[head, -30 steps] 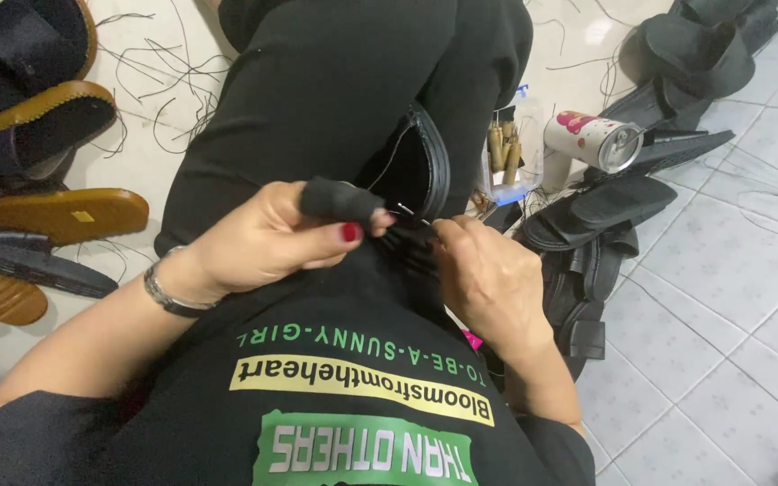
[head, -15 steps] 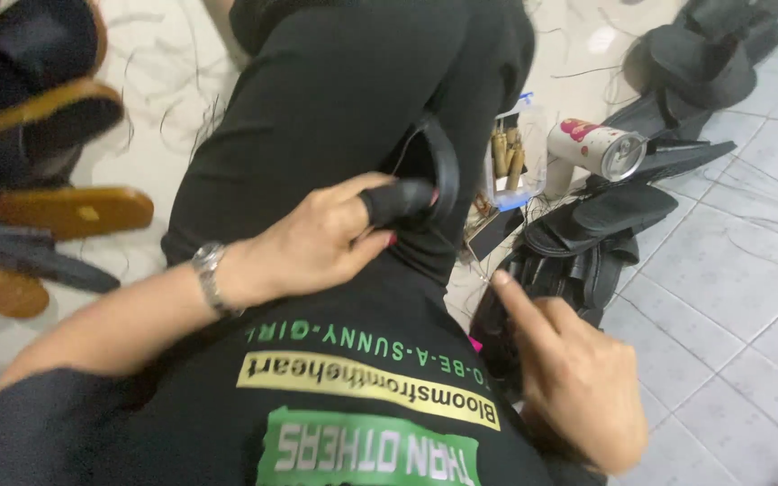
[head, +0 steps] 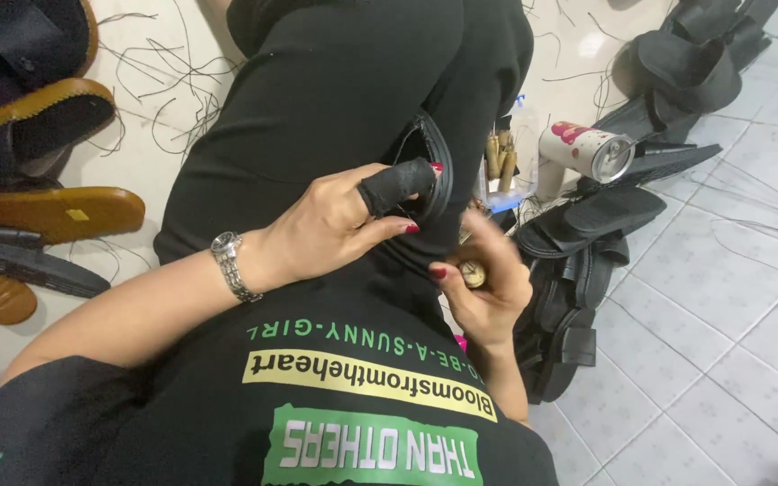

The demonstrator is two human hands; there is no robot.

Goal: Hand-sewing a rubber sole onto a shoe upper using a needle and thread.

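- I noted the left hand (head: 335,220) near the centre of the head view, fingers curled and closed on a black sandal (head: 429,171) pressed against the black trouser leg (head: 335,99)
- A black fabric guard (head: 395,186) covered that hand's forefinger, which lay along the sandal's curved edge; the thumb tip sat just beneath it
- The sandal stood on edge at about 1 o'clock from the left hand, its sole rim facing the camera
- A metal wristwatch (head: 232,265) ringed the left wrist, at 8 o'clock from the hand
- I recorded the right hand (head: 483,283) at 4 o'clock from the sandal, close to it but apart, fingers folded narrowly around a small round-ended wooden tool (head: 472,274); motion blur hid the fingertips
- At 2 o'clock from the right hand a white can with red markings (head: 587,150) lay on its side on the tiled floor (head: 722,306)
- Between the can and the leg I saw a cluster of wooden-handled tools (head: 499,157) standing upright
- Finished black sandals (head: 587,220) were piled at 3 o'clock from the right hand, with more (head: 691,67) at the top right
- Tan-soled sandals (head: 60,211) lay at 9 o'clock, well apart from both hands
- Loose black threads (head: 164,99) were scattered over the pale floor at 11 o'clock
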